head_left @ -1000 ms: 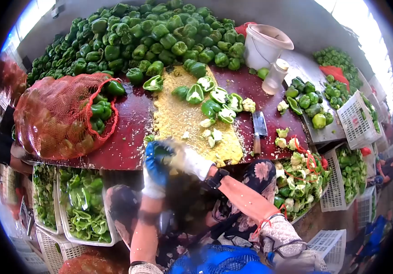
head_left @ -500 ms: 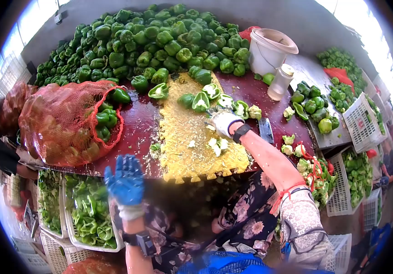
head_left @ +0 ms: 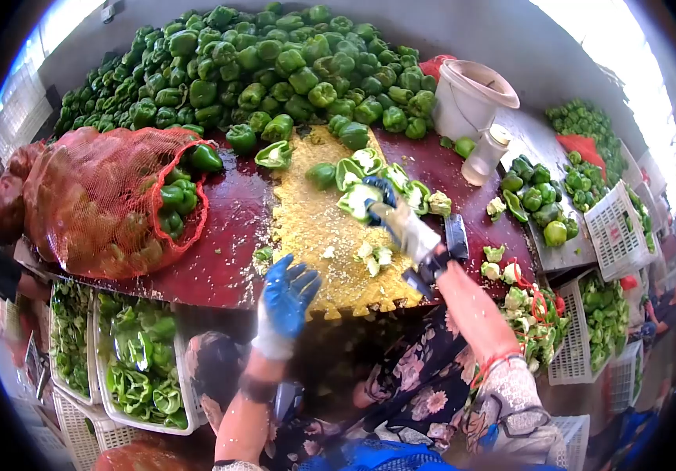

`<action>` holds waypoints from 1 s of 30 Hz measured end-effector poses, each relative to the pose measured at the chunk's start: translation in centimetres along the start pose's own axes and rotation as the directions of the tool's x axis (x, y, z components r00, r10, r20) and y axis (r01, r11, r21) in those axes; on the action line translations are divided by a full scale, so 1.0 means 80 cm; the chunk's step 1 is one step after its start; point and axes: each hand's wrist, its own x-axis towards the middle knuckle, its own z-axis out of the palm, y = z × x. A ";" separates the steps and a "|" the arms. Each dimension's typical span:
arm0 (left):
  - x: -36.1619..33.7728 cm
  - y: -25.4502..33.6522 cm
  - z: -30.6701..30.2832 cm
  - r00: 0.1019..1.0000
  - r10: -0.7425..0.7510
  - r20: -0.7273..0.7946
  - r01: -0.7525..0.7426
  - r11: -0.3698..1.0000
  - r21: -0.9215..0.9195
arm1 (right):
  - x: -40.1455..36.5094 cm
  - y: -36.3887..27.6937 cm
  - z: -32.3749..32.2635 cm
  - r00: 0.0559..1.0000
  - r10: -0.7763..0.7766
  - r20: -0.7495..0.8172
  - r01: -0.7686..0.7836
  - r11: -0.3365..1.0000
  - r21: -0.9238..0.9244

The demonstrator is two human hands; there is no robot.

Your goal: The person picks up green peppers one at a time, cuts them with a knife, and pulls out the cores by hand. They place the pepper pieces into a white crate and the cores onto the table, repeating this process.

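Near the frame's centre, the right hand [head_left: 395,216] curled at halved peppers [head_left: 354,202], grip unclear; lower, the left hand [head_left: 285,300] hung unfurled.

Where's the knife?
In the head view, right of centre: the knife lies on the red table, just right of the yellow mat, beside the wrist of the right hand.

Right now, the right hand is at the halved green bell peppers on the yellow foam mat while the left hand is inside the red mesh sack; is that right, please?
Not quite: the head view shows the left hand open, outside the red mesh sack, near the front edge of the yellow foam mat. The right hand is indeed at the halved green bell peppers.
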 end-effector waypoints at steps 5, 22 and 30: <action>0.011 -0.011 0.022 0.987 0.161 0.026 -0.162 0.954 0.252 | -0.045 0.074 0.105 0.948 -0.114 0.297 -0.103 0.773 0.626; 0.010 0.005 -0.024 0.697 0.627 0.348 -0.534 0.130 0.836 | -0.108 0.048 0.145 0.967 0.086 0.238 0.023 0.907 -0.421; -0.005 0.017 0.012 0.777 0.594 0.211 -0.519 0.413 0.748 | -0.100 0.092 0.147 0.934 0.025 0.358 -0.115 0.966 0.232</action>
